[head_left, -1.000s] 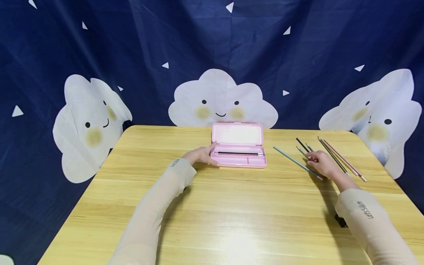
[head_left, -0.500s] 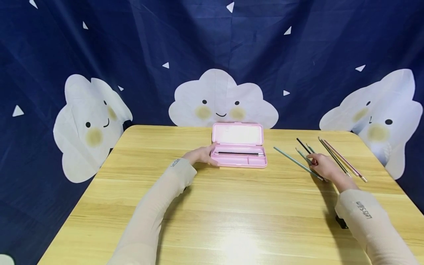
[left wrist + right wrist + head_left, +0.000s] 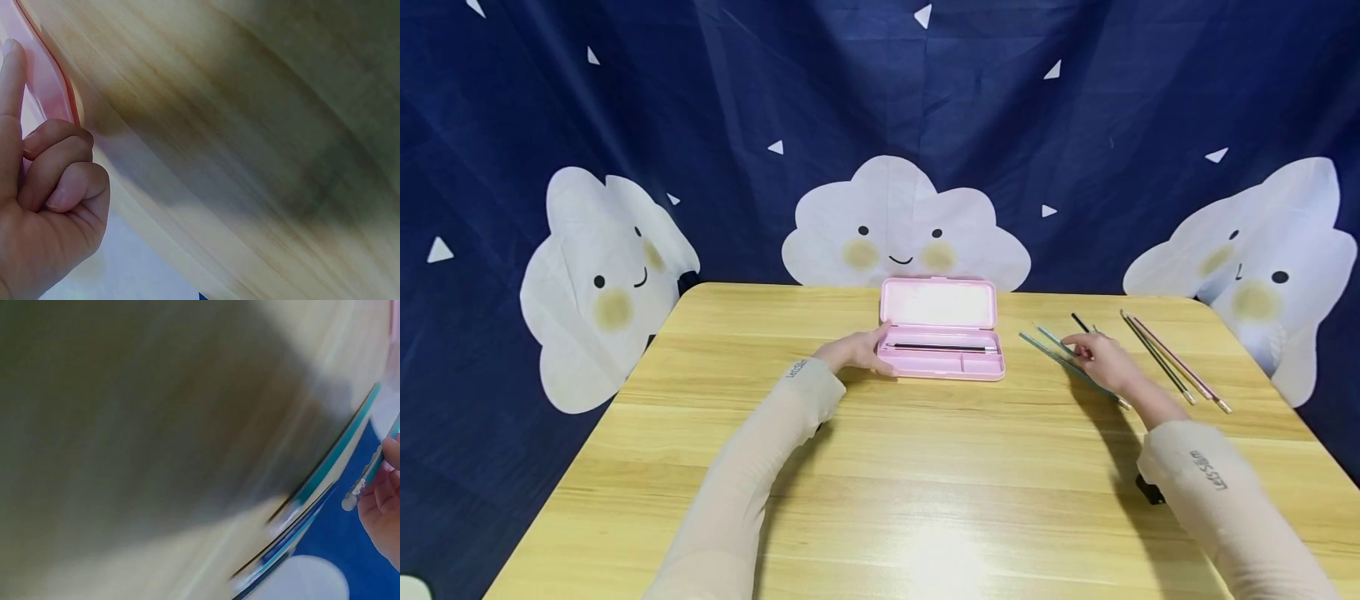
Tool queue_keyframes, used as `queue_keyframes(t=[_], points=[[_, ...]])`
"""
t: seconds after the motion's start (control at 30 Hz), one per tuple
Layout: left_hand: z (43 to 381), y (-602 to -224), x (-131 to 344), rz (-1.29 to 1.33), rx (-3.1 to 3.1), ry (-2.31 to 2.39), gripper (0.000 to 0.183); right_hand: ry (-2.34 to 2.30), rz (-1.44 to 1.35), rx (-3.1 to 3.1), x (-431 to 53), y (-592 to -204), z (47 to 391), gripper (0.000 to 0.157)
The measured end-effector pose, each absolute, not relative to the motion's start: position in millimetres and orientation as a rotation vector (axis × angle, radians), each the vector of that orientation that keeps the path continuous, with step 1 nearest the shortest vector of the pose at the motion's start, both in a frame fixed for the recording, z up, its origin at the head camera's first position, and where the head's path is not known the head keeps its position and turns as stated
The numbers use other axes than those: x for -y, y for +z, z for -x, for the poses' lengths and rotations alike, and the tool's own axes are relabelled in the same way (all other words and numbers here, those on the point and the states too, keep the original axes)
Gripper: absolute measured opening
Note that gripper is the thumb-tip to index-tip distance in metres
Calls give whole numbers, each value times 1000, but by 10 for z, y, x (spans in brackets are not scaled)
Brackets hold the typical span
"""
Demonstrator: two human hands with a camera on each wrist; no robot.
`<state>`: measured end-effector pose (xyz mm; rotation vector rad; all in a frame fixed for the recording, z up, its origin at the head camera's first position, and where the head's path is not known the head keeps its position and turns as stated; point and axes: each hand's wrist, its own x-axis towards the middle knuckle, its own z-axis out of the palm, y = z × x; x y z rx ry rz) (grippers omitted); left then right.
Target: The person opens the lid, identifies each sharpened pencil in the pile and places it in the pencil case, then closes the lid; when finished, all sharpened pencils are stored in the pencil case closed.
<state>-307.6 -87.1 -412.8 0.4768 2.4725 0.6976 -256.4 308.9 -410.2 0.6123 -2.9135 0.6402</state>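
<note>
An open pink pencil case (image 3: 922, 364) lies at the far middle of the table, lid raised. Two dark pencils or so (image 3: 936, 347) lie in its long compartment. My left hand (image 3: 853, 351) holds the case's left end, thumb at the front and a finger along the wall; in the left wrist view its other fingers are curled. To the right, my right hand (image 3: 1105, 362) pinches a teal pencil (image 3: 377, 464) near its eraser end, lifted over the table. Another teal pencil (image 3: 1033, 342) lies just beneath it.
Beyond my right hand lies a dark-blue-tipped pencil (image 3: 1079, 321), partly hidden. Farther right are a dark pencil (image 3: 1161, 360) and a pink pencil (image 3: 1180, 361), side by side. Behind the wooden table (image 3: 880, 483) hangs a navy curtain (image 3: 737, 100) with clouds.
My right hand has picked up the teal pencil from among the others and moved left with it, toward the case. My left hand and the case stay put.
</note>
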Motion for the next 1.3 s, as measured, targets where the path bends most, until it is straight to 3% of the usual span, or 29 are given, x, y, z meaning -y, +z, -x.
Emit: queue_keyframes(t=[0.77,1.3], points=[[3104,-4134,863,-449,-2452,705,105,727,-904,2824,-2036,-4104,2873,30],[3088,-4152,888,-462,-2469,716,105,584,-918,2944,-1515,-4177,3093,35]])
